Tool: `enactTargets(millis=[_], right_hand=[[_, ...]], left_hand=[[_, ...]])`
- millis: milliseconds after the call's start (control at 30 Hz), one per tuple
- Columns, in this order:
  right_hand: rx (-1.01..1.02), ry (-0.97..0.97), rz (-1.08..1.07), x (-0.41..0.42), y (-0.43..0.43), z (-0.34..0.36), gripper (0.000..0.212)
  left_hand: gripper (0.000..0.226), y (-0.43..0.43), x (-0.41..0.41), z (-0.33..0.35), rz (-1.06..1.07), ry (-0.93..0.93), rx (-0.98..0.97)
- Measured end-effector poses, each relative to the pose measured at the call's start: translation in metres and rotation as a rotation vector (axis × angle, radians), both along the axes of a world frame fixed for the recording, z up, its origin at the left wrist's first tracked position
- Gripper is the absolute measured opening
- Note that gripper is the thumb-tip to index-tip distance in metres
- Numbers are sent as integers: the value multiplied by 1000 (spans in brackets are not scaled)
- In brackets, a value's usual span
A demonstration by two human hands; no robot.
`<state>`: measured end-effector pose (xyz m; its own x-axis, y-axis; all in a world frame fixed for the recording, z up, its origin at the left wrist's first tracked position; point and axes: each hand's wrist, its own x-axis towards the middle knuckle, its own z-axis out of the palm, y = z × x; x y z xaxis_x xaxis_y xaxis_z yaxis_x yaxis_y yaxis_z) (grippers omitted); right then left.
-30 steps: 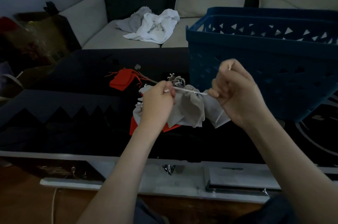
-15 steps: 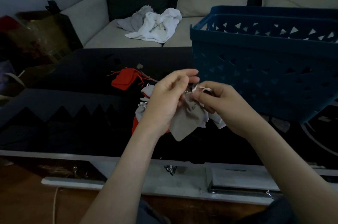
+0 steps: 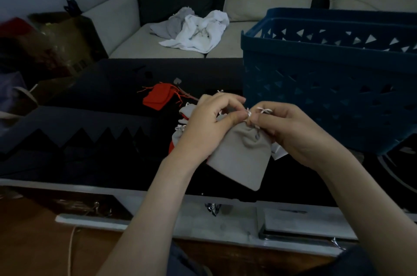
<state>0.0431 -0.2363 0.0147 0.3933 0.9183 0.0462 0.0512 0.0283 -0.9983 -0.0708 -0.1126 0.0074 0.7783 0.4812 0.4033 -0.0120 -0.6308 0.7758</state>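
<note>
The grey pouch [image 3: 241, 158] was not lying on the table [image 3: 101, 140] but hung in the air above its near edge, between the two hands, with its bottom corner pointing down toward the person. The left hand [image 3: 203, 126] had its grip closed on the gathered neck of the pouch, thumb against the fingers, and I think this was to hold the cloth steady so the mouth could not open again. The right hand [image 3: 293, 131] had a fine pinching grip on the white drawstring [image 3: 264, 110] just at the neck, with small loops of the string standing up above the fingers; this looked to me like tying or tightening the cord, though the knot itself was too small to see clearly. Just behind the left hand, more grey pouches [image 3: 180, 133] lay in a little heap on the table, with something red under them, and a red pouch [image 3: 158, 97] lay a bit farther back, apart from the heap. The blue basket [image 3: 316, 95] stood close on the right side, probably so that finished pouches could be dropped in without a long reach. Crumpled cloths [image 3: 196, 32] lay on the sofa [image 3: 140, 43] behind the table.
</note>
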Motion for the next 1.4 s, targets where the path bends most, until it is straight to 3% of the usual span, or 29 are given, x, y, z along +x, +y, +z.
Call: enactTargets(millis=[267, 400, 667, 833, 933, 1100, 1400], right_hand=[[87, -227, -203, -5, 7, -5, 6], [152, -248, -279, -8, 11, -9, 20], [243, -207, -360, -10, 12, -11, 15], [235, -266, -396, -9, 11, -13, 18], [246, -261, -377, -12, 13, -12, 22], [254, -177, -287, -10, 14, -10, 11], [30, -678, -241, -6, 15, -12, 13]], left_hand=[[11, -12, 7, 1, 108, -73, -198], [20, -20, 14, -1, 146, -97, -305], [21, -18, 10, 0, 58, -60, -479], [13, -15, 7, -1, 4, -14, -443], [14, -14, 7, -4, 13, -3, -312], [10, -15, 8, -3, 16, -30, -229], [17, -12, 8, -1, 81, -172, -428]])
